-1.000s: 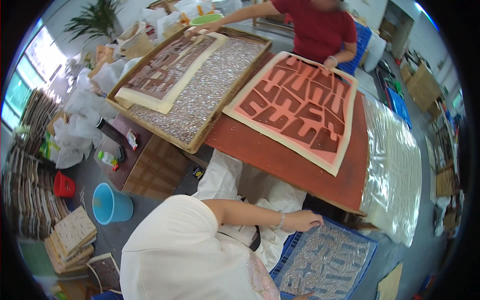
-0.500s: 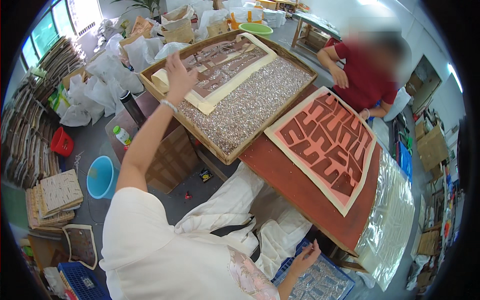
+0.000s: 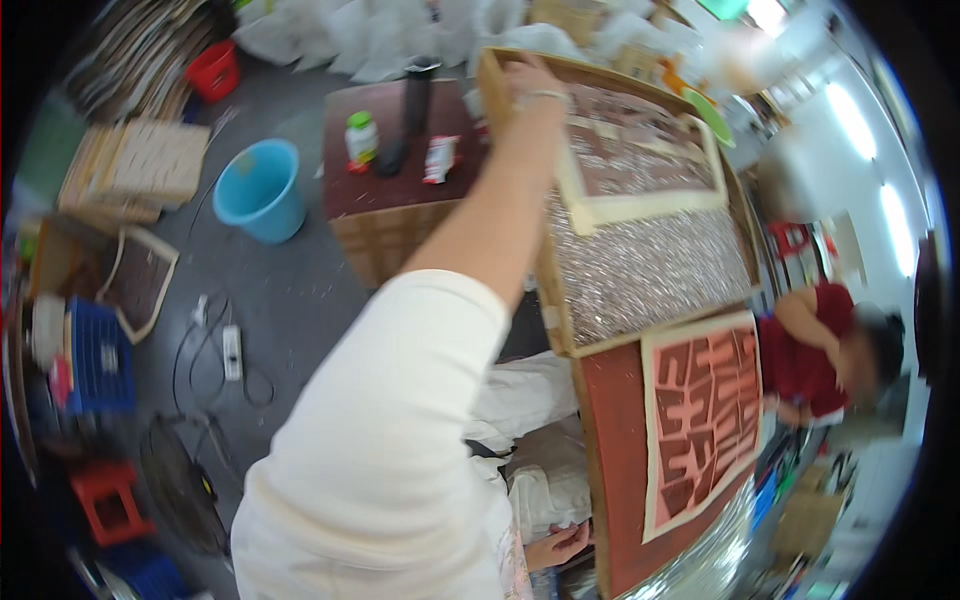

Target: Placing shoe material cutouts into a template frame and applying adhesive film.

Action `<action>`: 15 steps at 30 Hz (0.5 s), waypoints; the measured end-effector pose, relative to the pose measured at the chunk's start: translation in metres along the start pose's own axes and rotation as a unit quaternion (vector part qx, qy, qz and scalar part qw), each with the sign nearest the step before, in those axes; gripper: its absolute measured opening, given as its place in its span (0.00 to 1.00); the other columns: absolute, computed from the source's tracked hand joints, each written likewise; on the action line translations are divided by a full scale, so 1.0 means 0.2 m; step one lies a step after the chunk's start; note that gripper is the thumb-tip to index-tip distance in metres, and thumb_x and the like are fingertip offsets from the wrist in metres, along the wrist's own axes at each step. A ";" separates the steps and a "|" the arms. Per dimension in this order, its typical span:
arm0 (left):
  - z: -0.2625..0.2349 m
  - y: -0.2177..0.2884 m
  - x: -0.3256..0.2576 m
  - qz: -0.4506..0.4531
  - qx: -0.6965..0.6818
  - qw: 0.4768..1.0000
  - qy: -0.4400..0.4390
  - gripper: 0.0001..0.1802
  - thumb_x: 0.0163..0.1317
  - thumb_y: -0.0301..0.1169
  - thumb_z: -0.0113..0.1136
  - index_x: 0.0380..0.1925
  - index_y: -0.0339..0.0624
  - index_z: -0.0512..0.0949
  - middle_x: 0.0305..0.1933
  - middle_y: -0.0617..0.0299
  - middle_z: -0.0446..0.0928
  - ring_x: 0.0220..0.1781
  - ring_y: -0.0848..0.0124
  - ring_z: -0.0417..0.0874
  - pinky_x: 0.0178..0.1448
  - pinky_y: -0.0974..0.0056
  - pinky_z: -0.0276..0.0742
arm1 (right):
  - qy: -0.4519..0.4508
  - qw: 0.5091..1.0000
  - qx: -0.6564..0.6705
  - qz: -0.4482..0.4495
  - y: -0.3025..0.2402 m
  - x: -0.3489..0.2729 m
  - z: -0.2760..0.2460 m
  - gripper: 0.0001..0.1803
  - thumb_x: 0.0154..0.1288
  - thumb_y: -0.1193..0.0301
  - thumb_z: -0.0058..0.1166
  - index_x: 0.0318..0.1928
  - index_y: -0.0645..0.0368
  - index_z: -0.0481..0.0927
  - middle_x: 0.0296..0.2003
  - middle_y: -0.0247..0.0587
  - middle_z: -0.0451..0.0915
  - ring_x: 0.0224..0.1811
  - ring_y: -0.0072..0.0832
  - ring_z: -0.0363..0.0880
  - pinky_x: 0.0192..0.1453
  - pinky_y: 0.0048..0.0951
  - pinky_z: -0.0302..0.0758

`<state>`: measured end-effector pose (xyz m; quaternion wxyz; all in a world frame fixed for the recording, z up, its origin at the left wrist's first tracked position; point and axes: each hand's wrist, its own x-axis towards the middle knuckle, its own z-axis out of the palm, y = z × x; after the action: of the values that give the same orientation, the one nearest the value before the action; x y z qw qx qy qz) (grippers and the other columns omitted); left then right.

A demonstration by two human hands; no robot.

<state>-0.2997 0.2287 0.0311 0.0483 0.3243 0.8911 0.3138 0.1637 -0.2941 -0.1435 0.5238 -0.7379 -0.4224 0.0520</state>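
Observation:
My left arm stretches forward to a shallow wooden tray (image 3: 567,335), where my left hand (image 3: 532,78) is at the far-left corner, beside a cut-out sheet (image 3: 640,208) with a cream border. Blur and the hand's own back hide whether its fingers grip anything. Small shiny flakes (image 3: 655,270) cover the tray bottom around the sheet. Low by my lap, my right hand (image 3: 562,546) has loosely bent fingers with nothing visible in them, close to the edge of a red-brown table (image 3: 612,440). A pink stencil-like sheet (image 3: 704,425) with a cream border lies on that table.
Left of the tray, a dark-topped box (image 3: 350,190) bears a black flask (image 3: 418,95), a green-capped bottle (image 3: 361,138) and a small packet (image 3: 440,158). A blue bucket (image 3: 262,195) and cables stand on the floor. A person in red (image 3: 815,340) is beyond the table.
My view has turned, so tray and table appear rotated and farther right. My left hand has reached from the sheet's edge to the tray's far corner. The right hand's fingers look more bent.

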 end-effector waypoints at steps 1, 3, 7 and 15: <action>-0.04 0.07 -0.06 -0.024 -0.005 0.999 -0.037 0.45 0.61 0.45 0.51 0.71 0.40 0.42 0.59 0.41 0.67 0.56 0.47 0.74 0.52 0.49 0.74 | -0.011 1.000 -0.004 -0.012 0.04 -0.02 0.02 0.13 0.72 0.76 0.42 0.54 0.65 0.71 0.49 0.47 0.75 0.37 0.26 0.74 0.30 0.23 0.73; -0.09 0.05 -0.02 -0.028 -0.093 0.995 -0.017 0.39 0.62 0.40 0.51 0.70 0.41 0.48 0.58 0.41 0.67 0.54 0.51 0.76 0.47 0.51 0.76 | -0.076 0.997 0.020 -0.022 0.13 -0.03 0.06 0.14 0.72 0.76 0.43 0.56 0.64 0.71 0.48 0.49 0.75 0.32 0.25 0.73 0.28 0.22 0.72; -0.08 0.16 -0.06 0.068 -0.271 0.956 0.089 0.26 0.58 0.29 0.54 0.58 0.39 0.63 0.54 0.41 0.67 0.49 0.48 0.78 0.50 0.51 0.76 | -0.156 0.986 0.035 -0.038 -0.03 0.03 0.16 0.15 0.71 0.77 0.44 0.56 0.62 0.70 0.36 0.44 0.75 0.23 0.22 0.69 0.26 0.21 0.71; -0.37 0.87 -0.35 0.404 -0.395 0.815 0.126 0.23 0.50 0.20 0.55 0.49 0.45 0.72 0.55 0.40 0.64 0.44 0.47 0.80 0.49 0.52 0.78 | -0.160 0.985 0.059 0.013 -0.01 0.01 0.27 0.17 0.70 0.78 0.43 0.58 0.61 0.69 0.34 0.41 0.74 0.30 0.26 0.73 0.32 0.23 0.72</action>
<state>-0.1703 0.2508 0.1845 -0.0716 0.5660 0.4774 0.6683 0.1352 -0.2535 -0.1653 0.4913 -0.6934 -0.4872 0.2011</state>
